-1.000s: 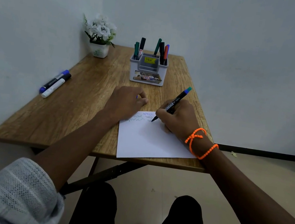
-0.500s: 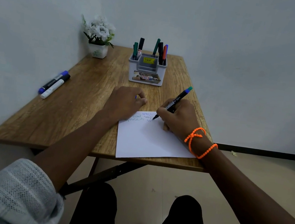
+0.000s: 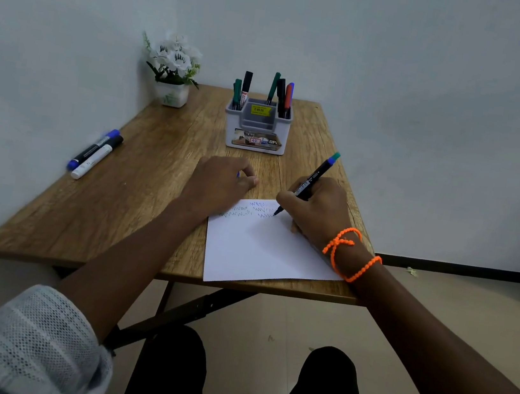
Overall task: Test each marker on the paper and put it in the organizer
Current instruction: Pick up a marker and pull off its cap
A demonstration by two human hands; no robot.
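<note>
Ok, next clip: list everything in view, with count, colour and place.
table: one, wood, against the wall corner
paper: one, white with zigzag scribbles, near edge
held marker: one, black with green end, tip on paper
organizer: one, grey, far centre
stored markers: about six, green, black, red, upright in organizer
loose markers: two, blue-capped and white-bodied, left side
flower pot: one, white, far left corner
bracelet: orange, right wrist
left hand: curled, something blue inside
right hand: holds marker
</note>
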